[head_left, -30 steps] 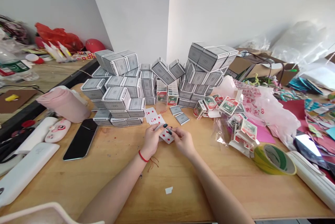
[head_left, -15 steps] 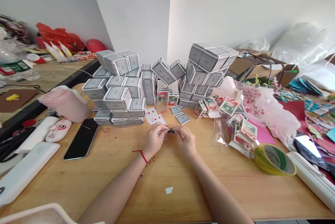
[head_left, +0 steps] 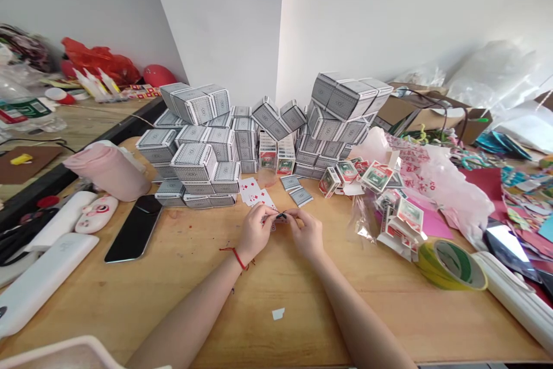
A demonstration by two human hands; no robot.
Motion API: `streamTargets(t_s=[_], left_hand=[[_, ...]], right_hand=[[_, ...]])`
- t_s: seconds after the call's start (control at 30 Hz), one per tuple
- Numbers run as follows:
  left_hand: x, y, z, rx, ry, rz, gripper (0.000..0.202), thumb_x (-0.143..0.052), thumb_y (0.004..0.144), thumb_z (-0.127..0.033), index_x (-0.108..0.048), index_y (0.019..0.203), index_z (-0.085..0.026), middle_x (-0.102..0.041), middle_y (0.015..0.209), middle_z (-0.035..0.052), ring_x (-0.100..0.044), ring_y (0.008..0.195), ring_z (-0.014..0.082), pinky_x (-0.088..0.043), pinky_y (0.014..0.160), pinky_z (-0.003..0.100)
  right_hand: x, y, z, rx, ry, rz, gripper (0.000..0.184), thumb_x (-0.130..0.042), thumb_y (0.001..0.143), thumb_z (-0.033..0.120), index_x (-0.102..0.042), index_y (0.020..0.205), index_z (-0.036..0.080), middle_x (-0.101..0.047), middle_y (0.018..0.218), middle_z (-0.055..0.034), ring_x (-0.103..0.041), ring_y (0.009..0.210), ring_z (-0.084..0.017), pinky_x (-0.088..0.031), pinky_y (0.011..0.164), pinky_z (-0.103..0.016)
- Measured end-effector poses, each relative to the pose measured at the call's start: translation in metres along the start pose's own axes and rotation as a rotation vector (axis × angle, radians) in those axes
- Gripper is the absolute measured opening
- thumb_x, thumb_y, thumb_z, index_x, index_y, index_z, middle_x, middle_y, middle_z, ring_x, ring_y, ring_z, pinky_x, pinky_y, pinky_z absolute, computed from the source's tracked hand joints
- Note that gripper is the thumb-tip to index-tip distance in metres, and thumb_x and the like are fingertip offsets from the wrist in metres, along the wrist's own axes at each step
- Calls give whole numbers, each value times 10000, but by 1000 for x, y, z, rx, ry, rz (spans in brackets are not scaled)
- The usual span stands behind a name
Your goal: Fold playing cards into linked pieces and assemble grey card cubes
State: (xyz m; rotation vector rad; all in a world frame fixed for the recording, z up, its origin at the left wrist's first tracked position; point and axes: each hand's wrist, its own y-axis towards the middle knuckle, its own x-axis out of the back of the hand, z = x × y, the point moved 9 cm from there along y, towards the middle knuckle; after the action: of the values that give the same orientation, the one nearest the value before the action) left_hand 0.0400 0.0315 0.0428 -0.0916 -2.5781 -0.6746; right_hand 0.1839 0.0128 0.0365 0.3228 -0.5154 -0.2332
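My left hand (head_left: 254, 228), with a red string bracelet (head_left: 238, 258) at the wrist, pinches one side of a playing card (head_left: 281, 217). Its other side is between the fingertips of my right hand (head_left: 307, 232). Most of this card is covered by my fingers, and it looks dark and bent at the middle. Face-up red-suit cards (head_left: 258, 195) lie just beyond my left hand. Beyond my right hand are patterned grey pieces folded from cards (head_left: 299, 192), lying flat on the wooden table (head_left: 242, 317).
Grey folded-card blocks stand stacked on the left (head_left: 196, 163) and right (head_left: 341, 121). Opened card boxes (head_left: 406, 219) and a yellow tape roll (head_left: 452, 265) lie to the right. A black phone (head_left: 135, 229) rests at left; a paper scrap (head_left: 278, 314) lies near me.
The fingers have shifted only slightly around the card held between both hands. Everything on the table stays in place; the view moves a little.
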Motion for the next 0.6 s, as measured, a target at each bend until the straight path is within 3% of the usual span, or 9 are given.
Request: streamTargets(t_s=[0.23,0.6], left_hand=[[5,1,5,7,1,-50,91,-518,820,-210,-573,754,-179,-584,778,26,-552,764,151,-432,692,260],[7,5,7,-10,-10,-60,118,-472,830,-162,-584,800,-184,-630,810,31,-582,791,157,-457,729,283]], right_hand=[[-7,-1,1,6,41,100,189,-519,804,275,-693,878,274,-730,857,-13,-681,738,-208,-519,692,-317],[-12,1,4,17,102,290,317,-438,798,165,-652,1020,241,-713,976,-9,-674,880,-192,-521,807,-320]])
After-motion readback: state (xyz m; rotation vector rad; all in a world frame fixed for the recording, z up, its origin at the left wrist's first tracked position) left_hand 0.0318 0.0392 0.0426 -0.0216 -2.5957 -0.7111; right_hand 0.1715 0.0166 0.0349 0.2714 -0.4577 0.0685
